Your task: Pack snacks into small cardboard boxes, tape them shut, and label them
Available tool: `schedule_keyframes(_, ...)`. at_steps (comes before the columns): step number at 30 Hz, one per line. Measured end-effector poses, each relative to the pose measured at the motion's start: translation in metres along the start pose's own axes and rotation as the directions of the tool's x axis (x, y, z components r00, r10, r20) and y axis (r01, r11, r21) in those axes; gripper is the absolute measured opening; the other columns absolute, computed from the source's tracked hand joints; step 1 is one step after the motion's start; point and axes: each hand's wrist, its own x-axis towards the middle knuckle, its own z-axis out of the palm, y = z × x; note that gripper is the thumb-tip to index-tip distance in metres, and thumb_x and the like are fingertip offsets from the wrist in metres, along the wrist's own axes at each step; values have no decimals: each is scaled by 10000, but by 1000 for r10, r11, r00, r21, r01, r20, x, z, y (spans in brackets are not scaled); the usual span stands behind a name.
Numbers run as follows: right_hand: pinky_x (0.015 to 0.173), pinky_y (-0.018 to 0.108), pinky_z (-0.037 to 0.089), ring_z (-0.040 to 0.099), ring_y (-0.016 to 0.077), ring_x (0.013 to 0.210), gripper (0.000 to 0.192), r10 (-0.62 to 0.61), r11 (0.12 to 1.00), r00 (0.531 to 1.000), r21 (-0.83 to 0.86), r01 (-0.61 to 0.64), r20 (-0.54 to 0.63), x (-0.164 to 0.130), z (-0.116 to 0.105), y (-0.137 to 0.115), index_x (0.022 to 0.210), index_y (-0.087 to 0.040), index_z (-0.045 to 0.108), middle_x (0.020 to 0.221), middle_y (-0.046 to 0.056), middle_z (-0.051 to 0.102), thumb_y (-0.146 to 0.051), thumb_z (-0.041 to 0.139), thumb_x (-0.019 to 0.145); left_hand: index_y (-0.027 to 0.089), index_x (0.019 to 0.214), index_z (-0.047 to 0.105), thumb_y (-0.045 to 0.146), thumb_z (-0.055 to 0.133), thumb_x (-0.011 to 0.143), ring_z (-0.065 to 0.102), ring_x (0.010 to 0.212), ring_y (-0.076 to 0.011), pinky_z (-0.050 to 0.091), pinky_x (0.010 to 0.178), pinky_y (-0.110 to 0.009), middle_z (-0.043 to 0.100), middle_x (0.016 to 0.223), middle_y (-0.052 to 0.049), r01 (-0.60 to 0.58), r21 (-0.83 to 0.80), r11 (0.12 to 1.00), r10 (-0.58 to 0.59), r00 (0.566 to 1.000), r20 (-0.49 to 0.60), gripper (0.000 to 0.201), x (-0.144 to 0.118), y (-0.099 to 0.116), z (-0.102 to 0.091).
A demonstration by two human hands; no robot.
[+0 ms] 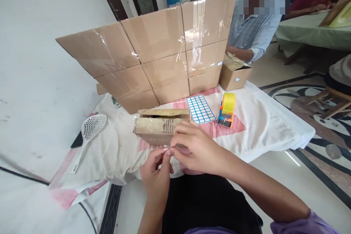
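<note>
Big wall of stacked cardboard boxes (164, 55) right behind the small box, all taped shut already, shiny strips across the seams. White cloth (274, 124) spread under the small box, with a pink patch showing through beside it. Second open carton (234, 75) off to the right and behind the small box, another person's sleeve (260, 49) hovering over that one, so not the wearer's own hands.

Then the small box (160, 128) itself, worn and crumpled, top flaps folded down but looking loose, no fresh tape visible across the top. Probably early to middle in the sealing: flaps closed, strip apparently just being started at the near edge, rest of the seam left to do.

White slotted scoop (89, 135) well to the left of the small box. Label sheet (200, 109) with blue-bordered stickers just behind and right of the small box, looks full, none obviously peeled off. Yellow tape dispenser (227, 110) a bit further right, lying free.

Right hand (196, 146) resting against the near face of the small box, fingertips pinched. Left hand (156, 170) just below the near edge, also pinched, fingertips meeting the right ones. Something thin and clear between them, maybe a tape end, too faint to be sure
</note>
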Motion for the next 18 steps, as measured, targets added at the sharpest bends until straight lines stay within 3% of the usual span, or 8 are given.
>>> schedule_keyframes(3, 820, 380, 401, 521, 219, 879, 206, -30, 993, 998, -110, 35, 50, 5, -8, -6, 775, -188, 606, 836, 44, 591, -155, 540, 968, 186, 875, 710, 447, 747, 838, 451, 401, -73, 354, 371, -201, 692, 652, 11, 94, 1, 996, -94, 995, -29, 266, -1, 0, -3)
schedule_keyframes(7, 825, 383, 398, 540, 219, 875, 197, 10, 989, 1000, -145, -11, -2, 9, -25, -11, 820, -193, 602, 879, 57, 607, -153, 501, 985, 182, 884, 694, 477, 753, 820, 423, 393, -70, 342, 364, -196, 717, 672, 0, 217, -18, 976, -218, 971, -102, 308, 6, -4, -12)
schedule_keyframes(11, 808, 367, 414, 579, 219, 874, 85, 99, 991, 990, -99, -89, 104, 21, -14, -10, 823, -194, 648, 867, 34, 620, -210, 701, 887, 188, 843, 684, 457, 736, 838, 427, 387, -64, 358, 368, -198, 724, 686, 1, 158, -61, 986, -162, 984, -78, 274, 6, -7, -18)
schedule_keyframes(14, 782, 354, 398, 567, 202, 832, 139, 65, 992, 979, -121, -41, 195, 30, 0, -10, 747, -189, 667, 787, 16, 609, -170, 709, 878, 193, 827, 703, 469, 731, 841, 438, 387, -67, 358, 371, -207, 735, 707, -2, 105, -70, 992, -107, 994, -19, 278, 4, -6, -19)
schedule_keyframes(18, 809, 383, 375, 564, 217, 849, 235, -48, 973, 973, -209, 96, 227, 36, -15, -15, 709, -186, 659, 759, 34, 622, -116, 619, 930, 202, 1131, 718, 518, 748, 823, 418, 369, -72, 334, 386, -210, 727, 662, 12, 198, -39, 979, -197, 980, 19, 442, 11, -14, -22)
